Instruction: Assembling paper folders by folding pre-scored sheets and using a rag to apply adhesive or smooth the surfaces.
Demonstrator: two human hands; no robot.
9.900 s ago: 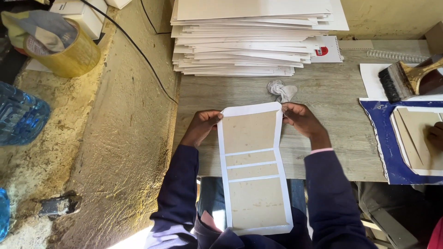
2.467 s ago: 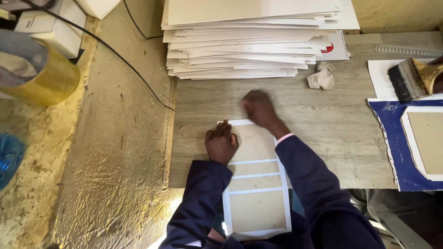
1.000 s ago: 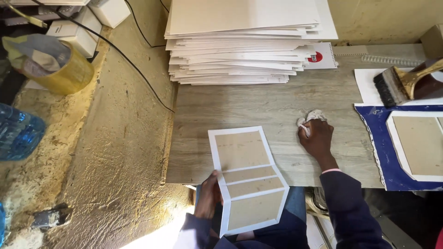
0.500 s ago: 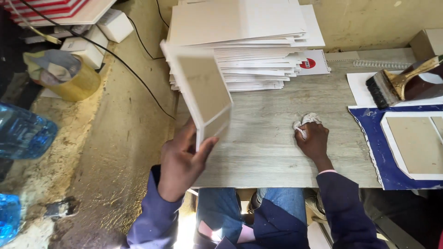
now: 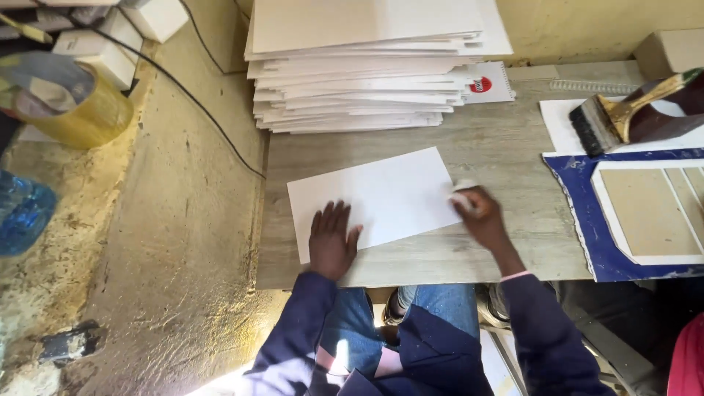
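Note:
A white rectangular cover sheet (image 5: 374, 196) lies flat on the grey wooden table (image 5: 506, 139), plain side up. My left hand (image 5: 331, 240) presses flat on its near left corner, fingers spread. My right hand (image 5: 480, 216) is closed around a small crumpled white cloth wad (image 5: 462, 192) and rests at the sheet's right edge.
A tall stack of white covers (image 5: 367, 62) stands at the back of the table. To the right lie a blue sheet with brown boards (image 5: 645, 213) and a wide brush (image 5: 631, 110). Left, on the rough ledge, sit a yellow tape roll (image 5: 70, 106) and a blue bottle (image 5: 22, 213).
The cover, lifted and turned by my left hand half a second ago, now lies face down on the table. My right hand has brought the cloth wad to its right edge.

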